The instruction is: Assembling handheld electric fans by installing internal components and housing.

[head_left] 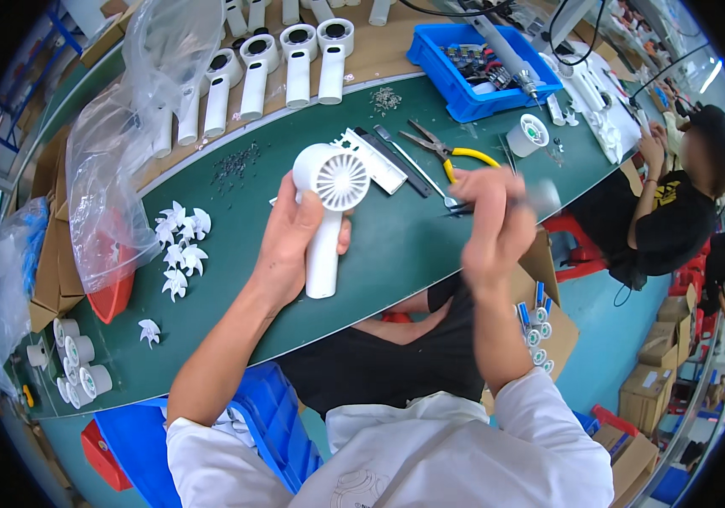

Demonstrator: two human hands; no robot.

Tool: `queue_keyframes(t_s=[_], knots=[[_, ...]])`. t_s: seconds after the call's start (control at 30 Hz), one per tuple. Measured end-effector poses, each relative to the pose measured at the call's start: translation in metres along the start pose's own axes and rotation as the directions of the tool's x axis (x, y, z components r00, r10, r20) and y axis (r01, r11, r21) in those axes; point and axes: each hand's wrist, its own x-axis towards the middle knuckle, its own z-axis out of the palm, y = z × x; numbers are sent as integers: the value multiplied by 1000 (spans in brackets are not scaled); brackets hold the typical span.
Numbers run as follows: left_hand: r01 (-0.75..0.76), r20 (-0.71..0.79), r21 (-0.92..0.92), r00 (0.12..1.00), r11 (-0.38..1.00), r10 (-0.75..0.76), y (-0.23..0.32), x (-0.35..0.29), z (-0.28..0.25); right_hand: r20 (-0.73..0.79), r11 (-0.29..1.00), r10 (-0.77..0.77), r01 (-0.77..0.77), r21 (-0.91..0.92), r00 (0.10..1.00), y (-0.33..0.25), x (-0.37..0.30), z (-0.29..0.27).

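Observation:
A white handheld fan (pixel 323 258) stands upright in my left hand (pixel 282 241), whose fingers wrap round it just below the round slotted grille. My right hand (pixel 495 229) is raised to the right of the fan, apart from it, and smeared by motion. Its fingers look curled; a dark thin shape and a whitish blur show beside them, too unclear to name. Close to that hand lie yellow-handled pliers (pixel 473 156) and a thin metal tool (pixel 417 166). Behind the fan sits a flat white part (pixel 377 161) with a dark bar (pixel 403 162) alongside.
White fan blades (pixel 183 241) lie left on the green table (pixel 235 339), near several white round motor housings (pixel 81 377). Fan bodies (pixel 297 72) line the back shelf. A blue bin (pixel 473 106) holds parts; a white cup-shaped part (pixel 528 135) stands near it. A co-worker (pixel 676 195) sits right.

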Motion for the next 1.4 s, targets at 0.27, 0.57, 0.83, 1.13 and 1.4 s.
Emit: queue_keyframes(t_s=[0.27, 0.57, 0.83, 1.13, 1.4], knots=[[-32, -18, 270, 999, 962, 39, 8, 0, -1, 274, 636, 440, -81, -768, 855, 63, 20, -28], [-239, -124, 637, 907, 733, 404, 21, -2, 10, 663, 713, 284, -615, 337, 693, 12, 40, 39], [-327, 88, 917, 726, 230, 683, 16, 4, -11, 761, 456, 13, -681, 573, 649, 45, 54, 94], [-314, 177, 945, 721, 88, 670, 5, 3, -11, 826, 295, 54, -799, 524, 561, 55, 45, 93], [-364, 160, 922, 673, 134, 722, -6, 4, -10, 847, 200, 15, -832, 518, 531, 54, 40, 92]])
